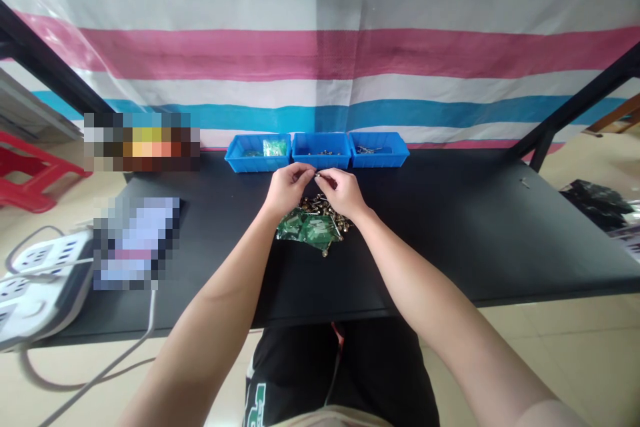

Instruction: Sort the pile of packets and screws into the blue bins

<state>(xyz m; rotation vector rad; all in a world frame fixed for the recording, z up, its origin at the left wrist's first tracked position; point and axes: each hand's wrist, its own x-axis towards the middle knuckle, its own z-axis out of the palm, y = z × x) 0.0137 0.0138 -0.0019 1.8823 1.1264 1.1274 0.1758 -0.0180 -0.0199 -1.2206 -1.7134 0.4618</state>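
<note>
My left hand (288, 189) and my right hand (343, 192) meet over the middle of the black table, fingertips pinched together. Between them is a small shiny metal fastener (317, 175), mostly covered by the fingers; its exact kind is too small to tell. Just below my hands lies a loose pile of metal fasteners (344, 221), some with long shanks and round heads. Green-tinted plastic packets (320, 230) rest at the near side of this pile. Beyond my fingers stands the middle blue bin (321, 161), with small metal pieces inside.
The left blue bin (245, 164) holds green packets, and the right blue bin (381, 159) holds long metal pieces. A white power strip (45, 280) with cables and a blurred-out phone-like object (137, 240) occupy the left. One small metal piece (524, 183) lies far right.
</note>
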